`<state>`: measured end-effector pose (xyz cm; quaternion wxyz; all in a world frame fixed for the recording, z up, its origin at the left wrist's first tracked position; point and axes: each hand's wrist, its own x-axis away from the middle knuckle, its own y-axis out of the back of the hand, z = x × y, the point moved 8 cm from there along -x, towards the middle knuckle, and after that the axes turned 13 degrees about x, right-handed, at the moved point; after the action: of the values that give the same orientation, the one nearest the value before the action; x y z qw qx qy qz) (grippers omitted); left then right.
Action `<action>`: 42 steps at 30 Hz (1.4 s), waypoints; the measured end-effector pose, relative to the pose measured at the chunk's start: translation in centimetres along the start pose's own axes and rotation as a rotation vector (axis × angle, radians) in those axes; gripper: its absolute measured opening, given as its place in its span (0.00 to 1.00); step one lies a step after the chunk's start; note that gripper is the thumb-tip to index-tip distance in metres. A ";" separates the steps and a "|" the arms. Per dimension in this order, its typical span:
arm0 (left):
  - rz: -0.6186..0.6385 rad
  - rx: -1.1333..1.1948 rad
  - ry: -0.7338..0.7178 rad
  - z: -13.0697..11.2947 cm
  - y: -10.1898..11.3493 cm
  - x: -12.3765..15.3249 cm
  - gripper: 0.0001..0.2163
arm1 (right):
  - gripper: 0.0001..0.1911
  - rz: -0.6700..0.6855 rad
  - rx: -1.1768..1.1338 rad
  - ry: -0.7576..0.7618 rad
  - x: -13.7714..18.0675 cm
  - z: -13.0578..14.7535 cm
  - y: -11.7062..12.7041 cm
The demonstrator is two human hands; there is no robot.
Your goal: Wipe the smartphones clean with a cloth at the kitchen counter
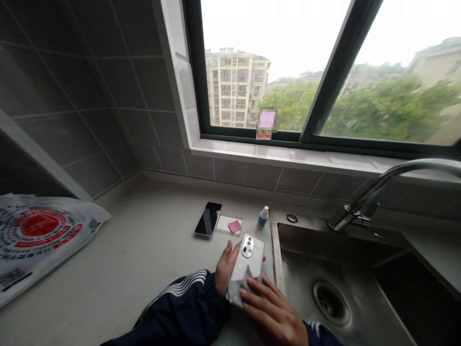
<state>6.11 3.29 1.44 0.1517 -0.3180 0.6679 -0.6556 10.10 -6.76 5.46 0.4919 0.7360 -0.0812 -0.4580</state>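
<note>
My left hand [225,267] grips a silver phone [249,257] by its left edge, back side up with its round camera showing. My right hand [275,310] presses a white cloth [240,288] against the lower part of that phone, fingers flat on top of it. Both hands are over the counter next to the sink's left rim. A second phone [208,218] lies screen up farther back, black and dark. Beside it lies a clear phone case [227,223] with a small pink piece [234,226] on it. A small spray bottle [263,217] with a blue label stands by the sink corner.
A steel sink [360,269] with a drain fills the right side, and a tap [382,185] arches over it. A printed plastic bag [39,235] lies at the left on the grey counter [144,250]. Tiled walls and a window sill [288,156] close the back.
</note>
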 end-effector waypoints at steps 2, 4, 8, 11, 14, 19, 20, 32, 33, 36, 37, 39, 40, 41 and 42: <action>0.002 -0.002 -0.023 -0.3 0.1 -0.1 0.35 | 0.08 -0.015 -0.023 -0.007 -0.1 0.0 0.3; 0.012 -0.011 -0.041 -0.5 0.3 -0.3 0.35 | 0.07 -0.033 -0.058 -0.019 -0.2 0.0 0.6; 0.013 -0.049 -0.047 -0.8 0.9 -0.3 0.34 | 0.07 -0.054 -0.132 -0.071 -0.2 -0.5 0.9; 0.022 -0.076 -0.024 -0.9 1.0 -0.3 0.31 | 0.08 -0.068 -0.174 -0.132 0.1 -0.9 1.0; 0.047 -0.104 -0.003 -1.1 0.8 -0.3 0.31 | 0.07 -0.086 -0.205 -0.188 0.5 -1.2 1.0; -0.032 -0.283 -0.163 -3.2 0.6 -0.4 0.35 | 0.08 -0.106 -0.239 -0.213 0.2 -1.2 1.2; -0.066 -0.331 -0.201 -3.7 0.5 -0.4 0.35 | 0.08 -0.115 -0.247 -0.216 0.1 -1.2 1.3; -0.338 -1.919 -0.684 -11.0 -4.9 -1.1 0.25 | 0.10 -0.110 -0.330 -0.226 0.4 -1.4 0.8; -0.382 -1.981 -0.688 -11.2 -4.8 -1.4 0.25 | 0.11 -0.108 -0.334 -0.226 0.5 -1.5 0.7; -0.507 -2.077 -0.678 -11.2 -4.2 -2.2 0.24 | 0.12 -0.080 -0.350 -0.222 0.8 -1.4 0.2; -0.541 -2.114 -0.674 -11.0 -4.1 -2.4 0.24 | 0.12 -0.070 -0.357 -0.219 0.9 -1.4 0.0; -0.595 -2.183 -0.666 -10.7 -4.0 -3.0 0.23 | 0.12 -0.052 -0.369 -0.215 1.1 -1.4 -0.2; -0.616 -2.215 -0.662 -10.5 -3.9 -3.3 0.23 | 0.12 -0.049 -0.373 -0.214 1.2 -1.4 -0.3; -0.634 -2.246 -0.657 -10.4 -3.9 -3.6 0.23 | 0.12 -0.048 -0.377 -0.215 1.2 -1.4 -0.3; -0.651 -2.275 -0.653 -10.2 -3.9 -3.8 0.22 | 0.12 -0.051 -0.380 -0.216 1.1 -1.4 -0.2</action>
<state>3.54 13.90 5.33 -0.2230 -0.5703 0.6796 0.4039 11.73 -6.35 4.75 0.5984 0.5787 -0.0272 -0.5535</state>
